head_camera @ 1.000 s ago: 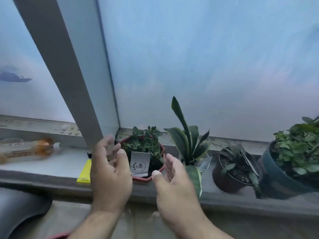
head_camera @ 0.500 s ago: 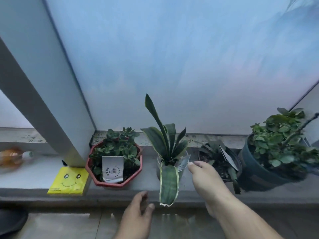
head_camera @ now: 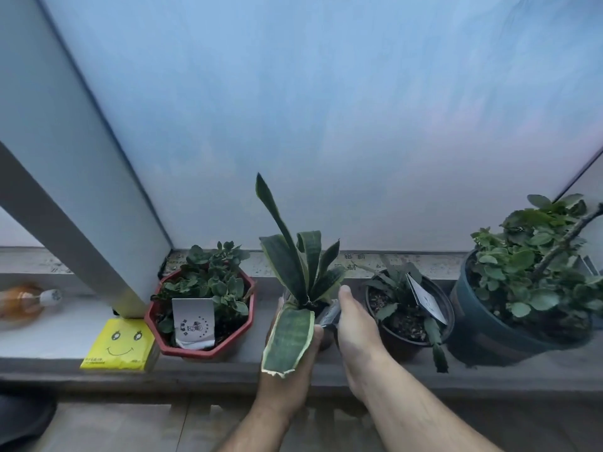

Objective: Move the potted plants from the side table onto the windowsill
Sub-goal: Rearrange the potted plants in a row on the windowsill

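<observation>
Several potted plants stand in a row on the grey windowsill. The snake plant is in the middle; its small pot is mostly hidden between my hands. My left hand wraps the pot's left side under a drooping leaf. My right hand presses against its right side. To the left stands a red octagonal pot with a white label. On the right are a dark brown pot with a tag and a large dark teal pot of bushy green leaves.
A yellow smiley-face packet lies on the sill left of the red pot. An orange bottle lies on its side at the far left. A grey window frame post slants down behind the red pot. Frosted glass rises behind the plants.
Both hands left the red pot and shifted right. They have closed around the snake plant's pot, the left hand rising from below the sill.
</observation>
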`<state>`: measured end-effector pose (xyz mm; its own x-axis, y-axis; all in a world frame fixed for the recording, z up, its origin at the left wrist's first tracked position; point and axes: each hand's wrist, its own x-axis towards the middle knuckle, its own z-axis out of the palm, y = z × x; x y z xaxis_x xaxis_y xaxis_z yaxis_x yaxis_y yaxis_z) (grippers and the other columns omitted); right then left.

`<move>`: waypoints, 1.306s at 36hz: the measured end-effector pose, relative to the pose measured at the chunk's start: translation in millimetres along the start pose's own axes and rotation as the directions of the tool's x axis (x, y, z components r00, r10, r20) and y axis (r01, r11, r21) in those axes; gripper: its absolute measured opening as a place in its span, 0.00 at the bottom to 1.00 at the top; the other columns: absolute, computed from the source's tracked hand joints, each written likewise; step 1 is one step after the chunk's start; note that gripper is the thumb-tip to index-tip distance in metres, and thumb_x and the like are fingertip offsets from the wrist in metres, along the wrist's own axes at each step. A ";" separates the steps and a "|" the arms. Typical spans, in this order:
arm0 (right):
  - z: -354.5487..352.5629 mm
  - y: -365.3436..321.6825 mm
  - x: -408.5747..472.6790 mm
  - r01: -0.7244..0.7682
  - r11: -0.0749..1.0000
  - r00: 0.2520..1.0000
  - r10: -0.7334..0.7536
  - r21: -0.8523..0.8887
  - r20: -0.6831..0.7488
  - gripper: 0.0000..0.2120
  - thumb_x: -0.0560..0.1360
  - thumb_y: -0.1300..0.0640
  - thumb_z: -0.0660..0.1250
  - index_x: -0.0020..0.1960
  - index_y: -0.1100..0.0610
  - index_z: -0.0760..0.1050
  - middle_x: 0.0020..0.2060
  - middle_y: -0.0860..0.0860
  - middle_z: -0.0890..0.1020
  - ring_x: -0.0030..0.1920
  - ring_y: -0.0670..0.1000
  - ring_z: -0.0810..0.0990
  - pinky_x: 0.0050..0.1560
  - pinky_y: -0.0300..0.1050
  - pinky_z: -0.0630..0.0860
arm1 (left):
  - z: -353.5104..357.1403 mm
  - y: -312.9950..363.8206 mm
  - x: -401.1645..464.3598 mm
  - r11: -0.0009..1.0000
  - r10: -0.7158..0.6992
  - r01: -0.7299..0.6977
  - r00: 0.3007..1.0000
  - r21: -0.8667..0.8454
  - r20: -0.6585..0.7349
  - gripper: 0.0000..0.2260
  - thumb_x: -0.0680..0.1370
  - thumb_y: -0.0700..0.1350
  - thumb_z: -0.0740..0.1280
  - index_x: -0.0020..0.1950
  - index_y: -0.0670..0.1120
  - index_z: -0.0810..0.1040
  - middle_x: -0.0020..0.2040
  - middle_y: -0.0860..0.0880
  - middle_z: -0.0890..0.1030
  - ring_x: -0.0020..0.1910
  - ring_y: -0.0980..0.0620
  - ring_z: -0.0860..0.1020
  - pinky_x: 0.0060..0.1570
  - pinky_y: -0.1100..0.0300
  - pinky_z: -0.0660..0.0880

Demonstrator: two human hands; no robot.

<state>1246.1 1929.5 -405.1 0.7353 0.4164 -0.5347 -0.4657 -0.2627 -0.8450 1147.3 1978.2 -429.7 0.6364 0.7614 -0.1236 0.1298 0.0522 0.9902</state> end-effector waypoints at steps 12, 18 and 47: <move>-3.3 0.0 -11.9 -0.027 0.997 0.990 0.016 -0.076 -0.141 0.19 0.84 0.47 0.53 0.60 0.55 0.78 0.59 0.53 0.82 0.59 0.53 0.78 0.67 0.54 0.73 | -11.2 -15.0 10.3 0.978 -0.170 0.170 0.985 0.118 -0.002 0.21 0.79 0.60 0.64 0.64 0.48 0.80 0.62 0.56 0.79 0.64 0.59 0.72 0.66 0.67 0.60; 3.7 -0.1 -10.6 -0.017 0.999 0.994 0.020 0.035 -0.111 0.18 0.84 0.57 0.55 0.72 0.54 0.74 0.65 0.51 0.81 0.67 0.52 0.77 0.73 0.53 0.70 | -8.8 -10.9 8.9 0.979 -0.182 0.186 0.982 0.083 -0.058 0.14 0.80 0.55 0.64 0.56 0.47 0.82 0.53 0.56 0.82 0.59 0.58 0.76 0.57 0.71 0.66; 1.6 -1.9 -25.7 -0.079 0.983 0.962 0.118 0.163 -0.245 0.11 0.79 0.64 0.61 0.46 0.55 0.80 0.46 0.56 0.85 0.53 0.58 0.82 0.65 0.61 0.77 | -36.5 24.6 33.3 0.811 -0.198 0.079 0.969 0.579 0.146 0.28 0.80 0.62 0.60 0.32 0.40 0.71 0.31 0.44 0.76 0.40 0.45 0.77 0.40 0.56 0.68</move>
<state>1227.2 1920.7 -389.8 0.7735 0.1565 -0.6142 -0.5963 -0.1490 -0.7888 1143.9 2028.4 -407.1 0.7019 0.6337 -0.3253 0.5957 -0.2719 0.7557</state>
